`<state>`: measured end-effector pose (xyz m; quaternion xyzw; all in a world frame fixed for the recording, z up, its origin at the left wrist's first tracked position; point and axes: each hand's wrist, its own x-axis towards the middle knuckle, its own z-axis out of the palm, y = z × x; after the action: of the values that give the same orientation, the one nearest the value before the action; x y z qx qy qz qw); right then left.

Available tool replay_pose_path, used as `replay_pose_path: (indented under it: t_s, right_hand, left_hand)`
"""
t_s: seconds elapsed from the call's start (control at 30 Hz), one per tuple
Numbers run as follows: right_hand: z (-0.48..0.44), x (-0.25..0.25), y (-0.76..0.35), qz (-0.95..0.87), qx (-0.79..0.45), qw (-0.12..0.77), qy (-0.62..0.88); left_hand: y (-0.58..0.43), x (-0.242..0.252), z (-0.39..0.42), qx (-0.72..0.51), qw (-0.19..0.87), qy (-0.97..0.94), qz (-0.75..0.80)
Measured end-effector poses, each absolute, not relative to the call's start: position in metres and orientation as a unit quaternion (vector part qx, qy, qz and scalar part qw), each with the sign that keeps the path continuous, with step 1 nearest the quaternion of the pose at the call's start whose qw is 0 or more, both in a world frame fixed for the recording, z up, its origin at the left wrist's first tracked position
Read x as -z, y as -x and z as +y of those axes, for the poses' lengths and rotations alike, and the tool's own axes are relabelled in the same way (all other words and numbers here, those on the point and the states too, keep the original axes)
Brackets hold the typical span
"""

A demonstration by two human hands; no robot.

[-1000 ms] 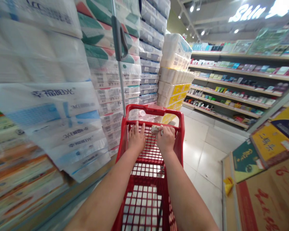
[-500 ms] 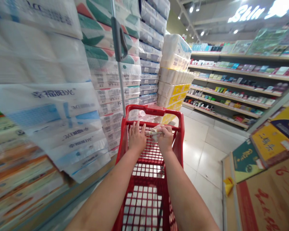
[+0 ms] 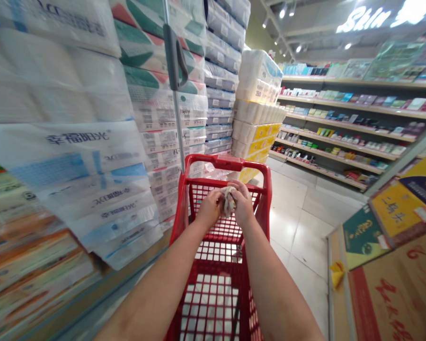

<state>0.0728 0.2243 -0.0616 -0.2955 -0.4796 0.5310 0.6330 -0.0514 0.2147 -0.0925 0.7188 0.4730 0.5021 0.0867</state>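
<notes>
Tall stacks of plastic-wrapped paper packs (image 3: 99, 156) fill the left side, white ones nearest and green-and-white, bluish-grey and yellow-marked ones beyond. Farther off on the right, long shelves (image 3: 344, 102) carry rows of small boxes and bottles above a pale tiled floor (image 3: 287, 229). Printed cartons (image 3: 390, 293), brown, yellow and green, stand at the lower right.

In the middle is a red plastic shopping cart (image 3: 268, 208) with lattice sides, a looped handle (image 3: 227, 163) at its far end. A slim metal pole (image 3: 179, 125) with a dark grey grip-piece rises behind its left corner. Both bare forearms reach over the cart.

The left hand (image 3: 210, 207) and right hand (image 3: 244, 203) meet near that handle, each grip narrow — fingers curled onto one small, crumpled, pale cloth (image 3: 229, 201). The cloth is bunched between them, over the red lattice — just below the crossbar.
</notes>
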Motion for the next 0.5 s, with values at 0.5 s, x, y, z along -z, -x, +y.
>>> replay_pose_path:
  t_s: [0.5]
  right_hand:
    - [0.229,0.082,-0.082,-0.716,-0.073,0.558,0.413]
  left_hand:
    - [0.053,0.086,0.201,-0.156,0.118,-0.704,0.683]
